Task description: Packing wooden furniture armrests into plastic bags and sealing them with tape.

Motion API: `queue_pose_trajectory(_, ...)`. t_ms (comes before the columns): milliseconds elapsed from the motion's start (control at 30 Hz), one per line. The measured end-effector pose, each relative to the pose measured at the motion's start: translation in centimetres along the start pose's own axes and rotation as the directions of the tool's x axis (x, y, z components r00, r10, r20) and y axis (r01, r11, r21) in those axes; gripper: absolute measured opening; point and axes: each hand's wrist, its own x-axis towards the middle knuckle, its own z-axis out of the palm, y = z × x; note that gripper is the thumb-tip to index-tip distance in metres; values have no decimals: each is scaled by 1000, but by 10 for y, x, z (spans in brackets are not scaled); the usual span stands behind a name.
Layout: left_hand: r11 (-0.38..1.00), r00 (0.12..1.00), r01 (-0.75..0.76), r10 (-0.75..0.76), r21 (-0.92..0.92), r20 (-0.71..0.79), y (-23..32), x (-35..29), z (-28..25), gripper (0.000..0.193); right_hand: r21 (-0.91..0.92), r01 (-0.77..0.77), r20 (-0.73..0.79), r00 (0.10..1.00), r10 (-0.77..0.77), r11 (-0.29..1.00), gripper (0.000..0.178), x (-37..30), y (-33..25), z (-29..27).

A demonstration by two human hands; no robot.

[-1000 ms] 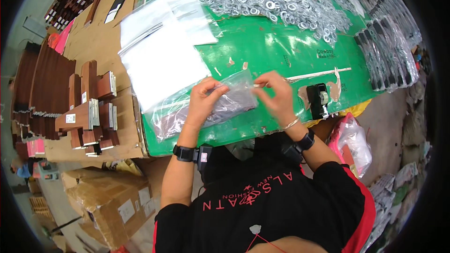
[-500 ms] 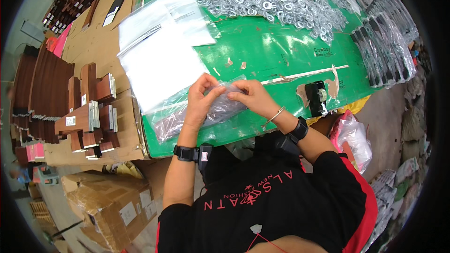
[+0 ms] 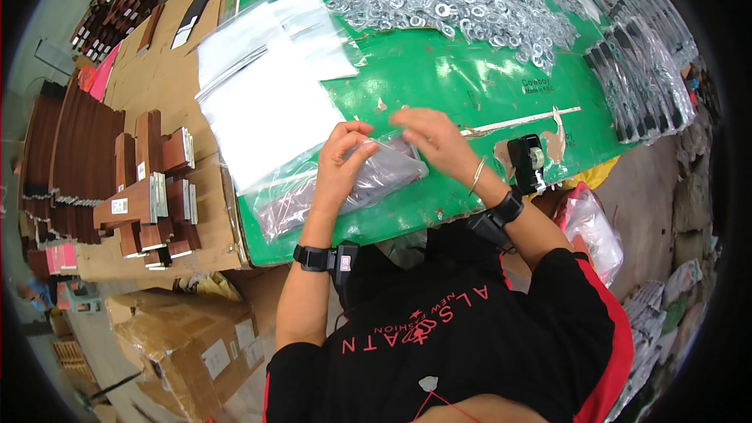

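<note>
A clear plastic bag with something long and dark reddish inside lies slantwise near the front edge of the green table. My left hand curls at the bag's upper edge, thumb and fingers pinching the film. Raised just beyond the bag's right end, my right hand has its fingers stretched out, slightly blurred, with nothing seen in them. Beside my left hand spreads a stack of flat clear bags with white faces. What exactly the bag contains is hard to make out through the film.
A heap of small bagged metal rings covers the far side. Bagged dark parts stand at the right edge, and a black tape dispenser sits near my right wrist. Brown wooden pieces are stacked left, above a cardboard box.
My right hand has let go of the bag's upper edge and moved up and right, its fingers straightening. The left hand stays at the bag, which now lies more spread out.
</note>
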Motion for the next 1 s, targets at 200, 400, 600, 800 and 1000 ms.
queue_pose_trajectory(200,979,978,205,-205,-7,-30,-3,0,9,20,193,-8,130,991,-18,981,31,-19,0,5)
queue_pose_trajectory(400,964,966,244,-233,103,-115,-10,2,11,23,318,-193,297,950,96,928,89,-21,-14,0)
queue_pose_trajectory(600,938,943,325,-311,122,-116,-8,7,11,25,-58,233,259,943,-211,971,119,-14,-4,-8)
queue_pose_trajectory(800,894,977,213,-191,394,-94,4,15,15,28,57,165,297,939,-174,985,129,-16,3,1)
queue_pose_trajectory(1000,766,976,134,-212,629,50,7,42,14,34,87,148,248,955,-165,985,128,-20,4,2)
